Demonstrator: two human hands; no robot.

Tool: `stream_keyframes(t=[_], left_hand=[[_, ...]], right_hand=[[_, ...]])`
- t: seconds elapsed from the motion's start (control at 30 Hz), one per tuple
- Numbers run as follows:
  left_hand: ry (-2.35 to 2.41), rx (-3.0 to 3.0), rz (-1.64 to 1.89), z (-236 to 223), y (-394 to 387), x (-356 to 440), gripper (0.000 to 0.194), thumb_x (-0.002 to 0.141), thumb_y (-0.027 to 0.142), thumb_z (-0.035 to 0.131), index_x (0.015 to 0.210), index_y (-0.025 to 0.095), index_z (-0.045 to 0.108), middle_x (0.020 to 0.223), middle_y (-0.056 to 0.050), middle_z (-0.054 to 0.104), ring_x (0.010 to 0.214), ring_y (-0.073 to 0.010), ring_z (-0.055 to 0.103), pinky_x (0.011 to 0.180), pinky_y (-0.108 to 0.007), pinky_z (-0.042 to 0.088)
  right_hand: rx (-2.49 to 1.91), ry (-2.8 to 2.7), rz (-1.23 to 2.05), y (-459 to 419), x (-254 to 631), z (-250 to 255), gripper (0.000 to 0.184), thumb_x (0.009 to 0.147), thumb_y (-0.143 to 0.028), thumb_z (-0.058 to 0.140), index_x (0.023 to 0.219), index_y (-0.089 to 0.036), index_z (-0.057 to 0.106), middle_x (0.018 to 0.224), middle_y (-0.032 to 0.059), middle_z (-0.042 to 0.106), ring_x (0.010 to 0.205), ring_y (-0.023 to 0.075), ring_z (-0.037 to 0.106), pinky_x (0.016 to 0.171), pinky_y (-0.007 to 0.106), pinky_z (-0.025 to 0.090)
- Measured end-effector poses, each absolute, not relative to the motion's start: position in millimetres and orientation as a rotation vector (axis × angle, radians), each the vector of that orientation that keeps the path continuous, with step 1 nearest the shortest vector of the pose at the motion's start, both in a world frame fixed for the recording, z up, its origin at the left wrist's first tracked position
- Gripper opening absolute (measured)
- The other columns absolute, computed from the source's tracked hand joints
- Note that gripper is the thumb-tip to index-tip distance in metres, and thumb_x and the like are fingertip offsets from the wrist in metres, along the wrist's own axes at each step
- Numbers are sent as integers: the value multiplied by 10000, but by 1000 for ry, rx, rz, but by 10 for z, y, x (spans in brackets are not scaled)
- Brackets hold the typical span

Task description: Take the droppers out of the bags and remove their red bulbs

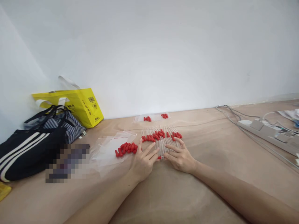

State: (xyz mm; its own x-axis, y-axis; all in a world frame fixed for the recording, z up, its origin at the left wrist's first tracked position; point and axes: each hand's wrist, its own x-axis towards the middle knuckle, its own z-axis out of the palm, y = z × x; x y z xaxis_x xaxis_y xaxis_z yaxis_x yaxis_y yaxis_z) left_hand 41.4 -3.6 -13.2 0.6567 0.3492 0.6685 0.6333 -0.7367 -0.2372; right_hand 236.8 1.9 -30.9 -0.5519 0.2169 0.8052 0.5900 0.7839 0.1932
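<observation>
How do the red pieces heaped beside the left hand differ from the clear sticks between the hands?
The red pieces are short and chunky; the clear sticks are long and thin. The red pieces look opaque, while the clear sticks are see-through. The red pieces lie jumbled, the clear sticks roughly side by side. There are many of both.

The yellow bag (79, 95) near the worktop's (198, 119) back edge has a square code (91, 99) and black writing (85, 107) too small to read.
</observation>
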Motion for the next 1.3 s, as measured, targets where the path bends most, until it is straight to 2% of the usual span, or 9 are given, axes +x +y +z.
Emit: stream_keyframes(t=[0.13, 0.27, 0.37, 0.47, 0.6, 0.83, 1.0, 1.13, 1.3], left_hand=[[-753, -2436, -804, -130, -27, 376, 192, 841, 178, 448, 745, 221, 609, 974, 33, 664, 1054, -200, 521, 1017, -586, 5], [-816, -2411, -752, -68, -17, 181, 277, 826, 83, 377, 748, 211, 610, 952, 23, 669, 1031, -204, 532, 1002, -576, 72], [-968, -2322, -768, -20, -18, 15, 258, 823, 96, 387, 792, 212, 616, 913, 0, 671, 955, -206, 559, 968, -551, 182], [-1048, -2306, -841, -33, -8, -25, 212, 847, 183, 405, 859, 205, 616, 841, -41, 632, 813, -178, 564, 822, -406, 393], [-1174, -2320, -1003, -87, 65, -1, 255, 860, 192, 361, 998, 166, 574, 813, -59, 522, 726, -142, 534, 660, -263, 461], [-1527, -2216, -1102, 11, 232, -260, 303, 798, 176, 348, 1037, 138, 530, 854, -74, 513, 766, -166, 552, 700, -293, 475], [-1855, -2188, -1120, 126, 263, -420, 253, 751, 296, 439, 950, 161, 517, 801, -37, 581, 616, -140, 552, 576, -263, 469], [-1920, -2164, -1075, 143, 209, -390, 218, 728, 358, 468, 853, 183, 507, 780, -23, 604, 637, -147, 562, 577, -253, 452], [-1893, -2172, -957, 165, 210, -374, 202, 724, 375, 468, 822, 203, 508, 771, -15, 620, 701, -168, 572, 616, -258, 436]], right_hand=[[-595, -2163, -543, 11, 2357, -304, 151, 844, -163, 438, 825, -208, 582, 599, -28, 637, 936, 144, 573, 1008, 478, 189], [-626, -2124, -556, 29, 2512, -280, 137, 840, -168, 449, 794, -186, 577, 627, -11, 641, 922, 159, 574, 978, 464, 231], [-778, -2065, -569, 70, 2666, -272, 139, 838, -172, 453, 787, -180, 581, 635, -3, 623, 769, 145, 585, 894, 420, 315], [-917, -2082, -512, 128, 2689, -302, 157, 846, -209, 440, 855, -177, 593, 582, -4, 555, 577, 108, 516, 683, 293, 397], [-1079, -2080, -302, 201, 2569, -383, 264, 852, -156, 348, 1044, -149, 530, 696, 40, 506, 602, 126, 488, 555, 232, 409], [-1093, -2041, -157, 313, 2401, -508, 284, 772, -47, 364, 981, -149, 528, 762, 53, 440, 675, 146, 478, 623, 254, 451], [-1102, -2033, -159, 335, 2278, -528, 269, 748, -11, 344, 880, -144, 536, 823, 78, 453, 751, 161, 486, 648, 266, 454], [-1104, -2078, -125, 265, 2229, -452, 173, 776, -68, 382, 794, -147, 535, 824, 77, 470, 759, 162, 495, 673, 274, 450], [-1083, -2089, -239, 160, 2291, -350, 149, 802, -155, 420, 848, -155, 562, 870, 88, 509, 809, 189, 493, 718, 323, 426]])
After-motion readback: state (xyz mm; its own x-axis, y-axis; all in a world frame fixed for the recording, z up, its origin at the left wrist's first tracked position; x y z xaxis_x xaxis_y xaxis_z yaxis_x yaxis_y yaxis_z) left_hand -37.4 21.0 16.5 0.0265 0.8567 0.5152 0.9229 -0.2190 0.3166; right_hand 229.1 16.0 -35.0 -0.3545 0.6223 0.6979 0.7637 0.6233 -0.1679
